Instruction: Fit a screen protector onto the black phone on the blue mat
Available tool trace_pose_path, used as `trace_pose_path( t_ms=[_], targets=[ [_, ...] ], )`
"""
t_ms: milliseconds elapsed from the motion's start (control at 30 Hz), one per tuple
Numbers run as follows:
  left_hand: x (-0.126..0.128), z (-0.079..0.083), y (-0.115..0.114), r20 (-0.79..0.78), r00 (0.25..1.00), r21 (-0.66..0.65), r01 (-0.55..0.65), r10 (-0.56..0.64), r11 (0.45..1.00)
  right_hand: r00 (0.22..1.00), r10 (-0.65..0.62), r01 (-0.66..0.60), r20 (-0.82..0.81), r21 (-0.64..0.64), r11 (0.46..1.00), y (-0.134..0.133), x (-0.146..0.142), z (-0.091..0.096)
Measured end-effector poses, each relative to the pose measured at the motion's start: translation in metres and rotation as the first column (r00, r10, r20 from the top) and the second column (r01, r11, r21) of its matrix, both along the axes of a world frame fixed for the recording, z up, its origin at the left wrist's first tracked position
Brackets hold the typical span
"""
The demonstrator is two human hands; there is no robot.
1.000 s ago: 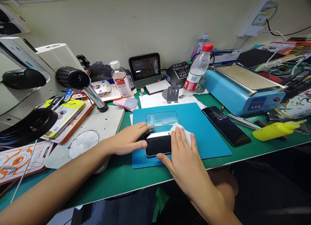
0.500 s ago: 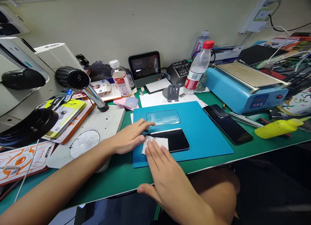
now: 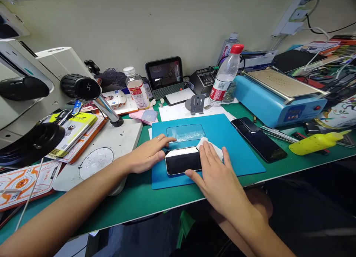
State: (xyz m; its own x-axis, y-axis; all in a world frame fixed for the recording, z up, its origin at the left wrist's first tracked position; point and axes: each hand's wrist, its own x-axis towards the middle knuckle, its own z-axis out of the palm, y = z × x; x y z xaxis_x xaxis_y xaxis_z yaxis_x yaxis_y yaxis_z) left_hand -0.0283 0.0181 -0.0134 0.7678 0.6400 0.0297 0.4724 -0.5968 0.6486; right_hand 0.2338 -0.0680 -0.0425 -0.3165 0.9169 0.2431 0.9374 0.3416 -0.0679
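My flat, open right hand (image 3: 215, 173) pressing the cloth (image 3: 215, 149) could skid the phone (image 3: 182, 160); my open left hand (image 3: 150, 157) merely braces it.

left hand (image 3: 148, 157) steadying phone (image 3: 182, 164), right hand (image 3: 215, 172) pressing cloth (image 3: 214, 149)

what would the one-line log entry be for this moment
left hand touches phone | right hand flat on white cloth | blue mat underneath

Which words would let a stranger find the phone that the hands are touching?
On the green table lies a blue mat. The phone lies flat on the mat's near half, its left end touched by the left hand, its right end under the right hand and a white cloth. The other phone lies off the mat, to the right, untouched.
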Motion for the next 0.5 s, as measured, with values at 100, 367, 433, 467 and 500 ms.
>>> trace_pose_path(
  t_ms=[100,367,433,467,500],
  targets=[
    [-0.001,-0.002,0.000,0.021,1.000,-0.012,-0.014,0.015,1.000,0.999,-0.046,0.045,-0.030,-0.026,0.999,-0.003,-0.033,0.000],
    [0.000,-0.004,-0.001,0.051,0.998,-0.014,-0.026,0.026,1.000,0.968,0.197,-0.215,-0.157,-0.109,0.970,-0.018,-0.084,0.004],
    [0.000,-0.004,-0.001,0.047,0.999,-0.010,-0.022,0.023,1.000,0.935,0.317,-0.333,-0.158,-0.087,0.939,-0.023,-0.073,0.005],
    [0.000,-0.003,-0.001,0.042,0.999,-0.008,-0.020,0.020,1.000,0.916,0.374,-0.386,-0.144,-0.069,0.920,-0.026,-0.065,0.005],
    [-0.001,-0.003,-0.001,0.035,0.999,-0.008,-0.015,0.015,1.000,0.904,0.409,-0.418,-0.122,-0.053,0.907,-0.028,-0.055,0.006]
  ],
)
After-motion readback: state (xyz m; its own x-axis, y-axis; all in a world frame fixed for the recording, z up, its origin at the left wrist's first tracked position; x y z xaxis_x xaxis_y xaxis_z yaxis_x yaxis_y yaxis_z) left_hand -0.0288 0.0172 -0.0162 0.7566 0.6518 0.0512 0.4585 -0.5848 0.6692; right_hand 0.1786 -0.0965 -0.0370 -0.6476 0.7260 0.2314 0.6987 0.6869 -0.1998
